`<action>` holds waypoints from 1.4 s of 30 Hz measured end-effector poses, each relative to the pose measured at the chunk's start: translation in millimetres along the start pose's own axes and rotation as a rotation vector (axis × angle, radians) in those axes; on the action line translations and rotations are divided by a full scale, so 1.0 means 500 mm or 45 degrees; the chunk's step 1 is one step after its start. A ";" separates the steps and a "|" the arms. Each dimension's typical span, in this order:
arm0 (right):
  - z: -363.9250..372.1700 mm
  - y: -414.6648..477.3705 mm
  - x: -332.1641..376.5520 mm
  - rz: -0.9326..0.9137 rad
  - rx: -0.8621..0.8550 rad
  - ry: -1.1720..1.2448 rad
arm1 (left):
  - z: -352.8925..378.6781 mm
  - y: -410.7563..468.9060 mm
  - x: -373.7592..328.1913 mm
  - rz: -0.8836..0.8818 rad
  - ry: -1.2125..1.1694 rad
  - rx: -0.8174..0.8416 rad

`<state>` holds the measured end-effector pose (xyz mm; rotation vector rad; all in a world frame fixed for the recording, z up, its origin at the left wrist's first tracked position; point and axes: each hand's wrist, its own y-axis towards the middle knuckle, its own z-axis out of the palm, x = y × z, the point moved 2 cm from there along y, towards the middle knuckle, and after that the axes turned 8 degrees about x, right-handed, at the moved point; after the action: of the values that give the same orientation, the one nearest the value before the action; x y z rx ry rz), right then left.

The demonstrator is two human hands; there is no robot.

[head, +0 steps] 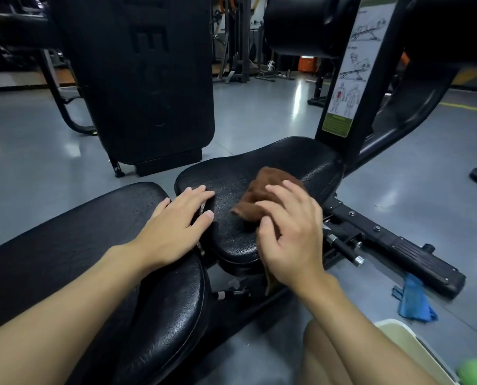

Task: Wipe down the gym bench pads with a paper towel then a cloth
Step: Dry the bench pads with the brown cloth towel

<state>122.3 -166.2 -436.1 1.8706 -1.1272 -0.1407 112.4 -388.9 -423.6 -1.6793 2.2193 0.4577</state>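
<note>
the grey gym floor [259,107] fills the view, with dark machines standing toward 12 o'clock. from 7 o'clock the long back pad [78,232] runs up toward the centre. the seat pad [259,162] lies just past its end, across a narrow gap. a black frame rail [398,245] runs out toward 4 o'clock, and an exercise placard [354,65] stands on the upright at 1 o'clock.

the left hand [176,226] lies flat, fingers straight and together, bridging the gap with its fingertips on the seat pad's 9 o'clock edge. it holds nothing and looks to be steadying. the right hand [292,232] sits on the brown cloth [262,195], fingers bent over it and thumb hooked at its near edge, pinning it to the seat pad. the bunched cloth shows at 11 o'clock of that hand, and a tail hangs below the wrist.

on the floor at 4 o'clock lies a blue cloth [415,298], with the corner of a pale bin [406,340] at 5 o'clock.

no paper towel is in sight, so i judge the towel pass finished and the cloth pass under way on the seat pad. the pad's far end beyond the cloth seems yet to be covered. whether the back pad has had its cloth wipe cannot be told.
</note>
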 end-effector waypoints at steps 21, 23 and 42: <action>0.039 -0.032 0.000 0.530 -0.266 0.364 | 0.010 0.041 -0.057 -0.172 0.332 0.036; 0.041 -0.036 -0.005 0.497 -0.244 0.390 | 0.004 0.041 -0.061 -0.171 0.333 0.036; -0.026 0.180 -0.189 0.805 0.278 -0.172 | -0.071 0.198 -0.067 -0.220 0.084 0.336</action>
<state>16.6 -101.4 -392.8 1.6129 -1.8312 0.2267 23.3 -350.0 -370.9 -1.7426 2.0500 0.0640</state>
